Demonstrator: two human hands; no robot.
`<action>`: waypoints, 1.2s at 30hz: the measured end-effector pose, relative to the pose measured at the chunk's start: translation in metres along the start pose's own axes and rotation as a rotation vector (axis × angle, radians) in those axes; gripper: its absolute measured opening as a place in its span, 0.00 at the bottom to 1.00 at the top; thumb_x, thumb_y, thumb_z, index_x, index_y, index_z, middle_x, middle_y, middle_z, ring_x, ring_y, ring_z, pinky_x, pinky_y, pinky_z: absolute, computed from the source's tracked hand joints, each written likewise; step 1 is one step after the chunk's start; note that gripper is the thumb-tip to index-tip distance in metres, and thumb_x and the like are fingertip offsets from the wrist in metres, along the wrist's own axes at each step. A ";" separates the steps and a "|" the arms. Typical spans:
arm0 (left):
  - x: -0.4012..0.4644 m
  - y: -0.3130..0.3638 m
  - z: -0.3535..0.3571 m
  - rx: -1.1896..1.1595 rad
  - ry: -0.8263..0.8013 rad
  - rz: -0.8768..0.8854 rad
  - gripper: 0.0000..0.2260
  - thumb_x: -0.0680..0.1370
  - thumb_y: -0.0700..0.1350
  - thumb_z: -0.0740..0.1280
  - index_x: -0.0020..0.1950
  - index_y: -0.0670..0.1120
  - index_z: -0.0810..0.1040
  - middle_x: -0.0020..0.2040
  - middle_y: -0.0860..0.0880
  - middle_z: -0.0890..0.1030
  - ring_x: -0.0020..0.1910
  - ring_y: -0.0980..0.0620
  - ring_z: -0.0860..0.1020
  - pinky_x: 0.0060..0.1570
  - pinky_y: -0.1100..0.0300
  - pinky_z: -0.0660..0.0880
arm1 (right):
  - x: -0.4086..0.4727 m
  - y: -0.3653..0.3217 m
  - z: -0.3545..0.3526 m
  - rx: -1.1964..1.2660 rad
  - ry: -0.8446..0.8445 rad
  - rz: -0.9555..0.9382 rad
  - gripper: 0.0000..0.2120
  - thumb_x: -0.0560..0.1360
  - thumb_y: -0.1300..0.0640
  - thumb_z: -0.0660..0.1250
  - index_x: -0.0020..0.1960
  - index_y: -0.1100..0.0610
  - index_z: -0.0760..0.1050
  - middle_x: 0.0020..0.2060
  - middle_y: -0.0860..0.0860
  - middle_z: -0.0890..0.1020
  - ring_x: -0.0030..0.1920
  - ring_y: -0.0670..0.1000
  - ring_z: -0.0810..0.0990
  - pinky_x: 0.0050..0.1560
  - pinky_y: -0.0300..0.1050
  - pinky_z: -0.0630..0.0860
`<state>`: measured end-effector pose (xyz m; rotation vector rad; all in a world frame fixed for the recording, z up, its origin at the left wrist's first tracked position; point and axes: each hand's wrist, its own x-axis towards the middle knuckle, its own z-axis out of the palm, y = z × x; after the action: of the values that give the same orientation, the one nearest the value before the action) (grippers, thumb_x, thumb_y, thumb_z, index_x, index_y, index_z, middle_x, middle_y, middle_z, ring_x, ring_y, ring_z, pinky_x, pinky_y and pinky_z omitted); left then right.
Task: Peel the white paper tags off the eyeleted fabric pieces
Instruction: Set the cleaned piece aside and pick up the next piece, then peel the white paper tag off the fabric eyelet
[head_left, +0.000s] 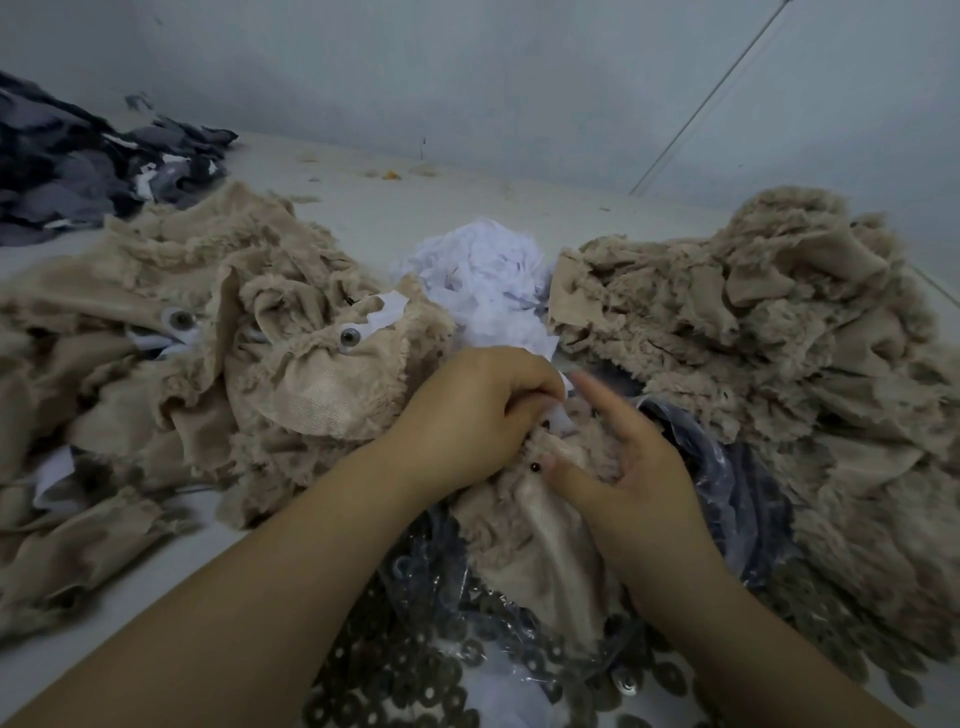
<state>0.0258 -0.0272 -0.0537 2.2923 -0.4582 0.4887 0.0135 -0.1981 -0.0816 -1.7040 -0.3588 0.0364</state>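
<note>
A beige furry fabric piece (540, 525) lies in front of me, over a plastic bag. My left hand (478, 415) pinches a white paper tag (563, 410) at the top of that piece, fingers curled round it. My right hand (628, 467) rests on the same piece, its thumb pressing by a small dark eyelet (535, 467) and its index finger stretched out, blurred. Another piece on the left (322, 364) carries a grey eye (349, 338) and a white tag (387, 309).
Heaps of beige furry pieces lie at the left (130, 364) and at the right (779, 338). A mound of peeled white paper (483, 275) sits between them. A clear bag of dark round washers (441, 649) lies near me. Dark grey fabric scraps (78, 166) are far left.
</note>
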 end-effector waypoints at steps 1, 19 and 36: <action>0.000 0.002 -0.001 0.019 -0.024 0.022 0.07 0.78 0.39 0.67 0.48 0.48 0.84 0.46 0.55 0.83 0.45 0.57 0.80 0.45 0.52 0.79 | 0.002 0.001 0.001 0.037 0.007 0.020 0.26 0.75 0.62 0.73 0.68 0.41 0.74 0.59 0.31 0.78 0.58 0.26 0.74 0.49 0.24 0.74; 0.021 -0.010 -0.013 0.417 -0.182 -0.071 0.13 0.72 0.29 0.63 0.50 0.39 0.82 0.50 0.43 0.80 0.49 0.44 0.78 0.50 0.48 0.75 | 0.001 -0.002 -0.002 0.252 0.048 0.184 0.09 0.74 0.69 0.72 0.43 0.57 0.87 0.42 0.53 0.88 0.46 0.49 0.87 0.42 0.39 0.83; 0.037 -0.015 -0.006 0.363 -0.149 0.001 0.17 0.73 0.28 0.62 0.56 0.42 0.83 0.53 0.43 0.77 0.51 0.43 0.76 0.49 0.46 0.75 | -0.004 -0.008 -0.005 0.297 0.033 0.199 0.09 0.74 0.69 0.71 0.44 0.57 0.87 0.44 0.55 0.88 0.48 0.52 0.87 0.46 0.44 0.84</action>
<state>0.0637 -0.0192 -0.0412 2.6917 -0.4743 0.4305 0.0089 -0.2027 -0.0736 -1.4385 -0.1494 0.1979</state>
